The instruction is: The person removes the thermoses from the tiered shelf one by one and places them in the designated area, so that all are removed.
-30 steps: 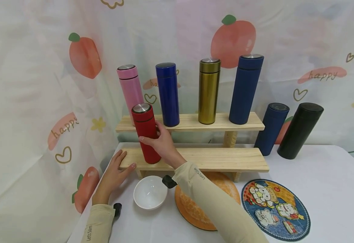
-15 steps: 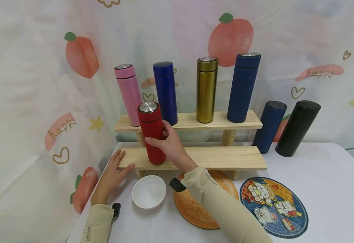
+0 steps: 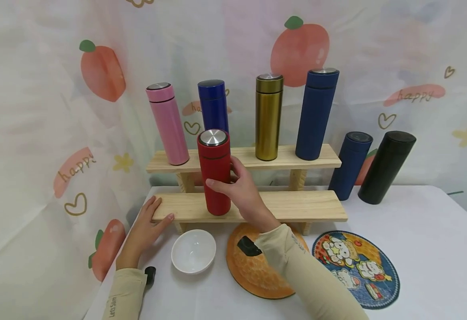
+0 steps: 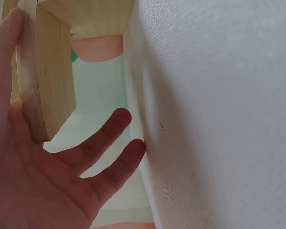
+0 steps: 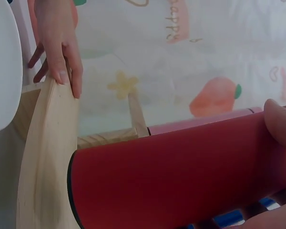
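The red flask [image 3: 216,173] stands upright on the lower shelf [image 3: 297,205], cap at 12 o'clock. The right hand [image 3: 243,191] wraps its grip round it; the left hand [image 3: 147,224], fingers spread, holds the shelf's 9 o'clock end.

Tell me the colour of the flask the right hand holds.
Red flask with a silver lid, clearest in the head view.

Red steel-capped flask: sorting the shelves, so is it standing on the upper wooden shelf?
No, the red steel-capped flask stands on the lower wooden shelf.

The word "happy" stands in script on the printed backdrop curtain [image 3: 37,111], once left of the gripped flask and once far right; small lettering marks the sleeves, too small to make out.
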{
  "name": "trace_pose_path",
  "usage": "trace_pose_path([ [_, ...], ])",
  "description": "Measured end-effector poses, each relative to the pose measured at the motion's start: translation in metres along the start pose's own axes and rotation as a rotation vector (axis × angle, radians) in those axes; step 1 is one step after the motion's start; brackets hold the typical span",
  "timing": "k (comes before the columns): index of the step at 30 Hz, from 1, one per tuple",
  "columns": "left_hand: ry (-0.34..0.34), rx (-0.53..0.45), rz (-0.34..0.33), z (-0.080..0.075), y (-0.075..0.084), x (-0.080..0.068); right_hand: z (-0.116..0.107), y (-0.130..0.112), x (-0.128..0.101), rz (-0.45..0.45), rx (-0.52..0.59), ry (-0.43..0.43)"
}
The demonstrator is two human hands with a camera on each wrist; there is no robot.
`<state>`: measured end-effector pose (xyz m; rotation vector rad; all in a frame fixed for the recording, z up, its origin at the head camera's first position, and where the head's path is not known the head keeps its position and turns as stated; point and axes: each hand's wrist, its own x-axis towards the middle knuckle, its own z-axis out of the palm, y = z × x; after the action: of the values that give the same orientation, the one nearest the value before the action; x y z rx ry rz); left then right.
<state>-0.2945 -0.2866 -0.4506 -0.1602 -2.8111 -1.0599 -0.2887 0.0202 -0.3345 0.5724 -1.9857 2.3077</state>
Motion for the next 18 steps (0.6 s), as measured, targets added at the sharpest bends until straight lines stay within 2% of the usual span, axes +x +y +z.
trace_pose_path([
  [18,-0.004,0.005,0.005,-0.002,0.001,-0.001,-0.055,-0.017,-0.022,0.013,-0.015,0.114],
])
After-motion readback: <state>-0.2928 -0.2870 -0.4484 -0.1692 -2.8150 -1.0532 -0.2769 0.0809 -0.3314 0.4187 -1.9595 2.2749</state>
